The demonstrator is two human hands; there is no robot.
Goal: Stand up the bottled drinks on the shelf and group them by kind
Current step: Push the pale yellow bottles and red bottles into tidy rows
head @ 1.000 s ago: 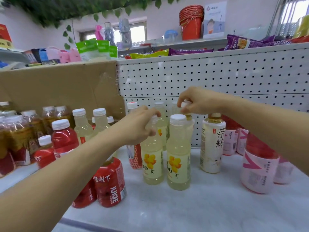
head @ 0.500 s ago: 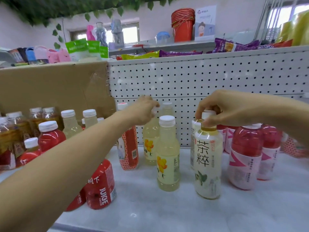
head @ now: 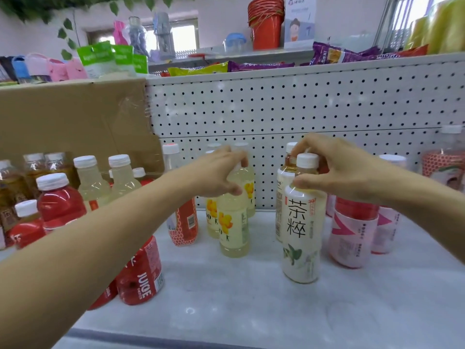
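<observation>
Grouping by kind looks like the step in hand, since each hand is on an upright bottle at mid-shelf. The right hand point(head: 339, 170) pinches the tea bottle point(head: 302, 227) at its neck, with the thumb on the shoulder and the fingers arched behind the ribbed white cap. The bottle stands on the shelf point(head: 226, 311) just in front of a second tea bottle point(head: 281, 197). The left hand point(head: 221, 172) curls over the top of a flower-label bottle point(head: 232, 222), hiding its cap, with the thumb under the shoulder. This bottle stands close beside others of its kind near the pegboard point(head: 276, 109). The next move probably calls for sliding each bottle snug against its fellows and then letting go straight upward, because these tall, narrow bottles would tip easily. Both are thin clear plastic. One holds pale cloudy yellow drink behind a glossy sleeve printed with flowers, the other wears a white sleeve with black characters and leaves. The shelf surface is smooth and pale with faint marbling, so the bases should slide freely. A red juice bottle point(head: 141, 273) sits under the left forearm with its top hidden, so I cannot tell whether it stands upright.
</observation>
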